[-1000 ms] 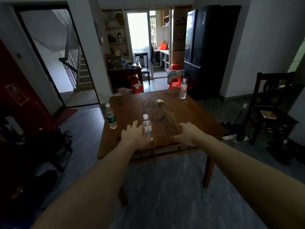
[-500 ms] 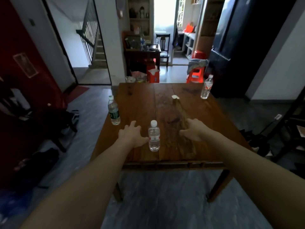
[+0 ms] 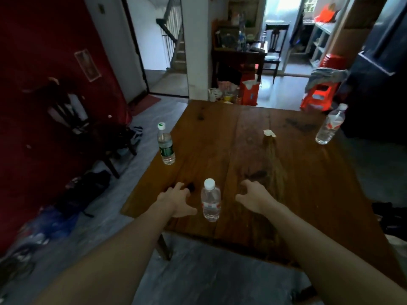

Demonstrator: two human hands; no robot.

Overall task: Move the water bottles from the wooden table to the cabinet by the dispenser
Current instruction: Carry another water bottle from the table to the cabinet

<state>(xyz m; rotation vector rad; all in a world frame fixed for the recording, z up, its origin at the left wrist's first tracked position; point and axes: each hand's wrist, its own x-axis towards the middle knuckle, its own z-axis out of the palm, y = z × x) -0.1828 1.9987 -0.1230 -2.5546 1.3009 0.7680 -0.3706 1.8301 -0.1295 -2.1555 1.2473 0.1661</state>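
Three water bottles stand upright on the wooden table [image 3: 297,183]. A small clear bottle with a white cap and red label [image 3: 210,200] stands near the front edge, between my hands. My left hand [image 3: 177,200] hovers just left of it, fingers spread, holding nothing. My right hand [image 3: 253,198] is a little to its right, fingers loosely curled and empty. A green-labelled bottle [image 3: 166,147] stands at the table's left edge. A red-labelled bottle [image 3: 329,124] stands at the far right corner.
A crumpled white scrap [image 3: 269,133] lies mid-table. A dark chair [image 3: 72,119] and bags sit on the floor to the left. Beyond the table are a red box [image 3: 250,91], red stools [image 3: 319,97], a cluttered desk [image 3: 239,56] and a dark fridge [image 3: 378,69].
I have come closer to the table and the view has swung left. Both hands now lie over the tabletop on either side of the near bottle, the right hand nearer to it.
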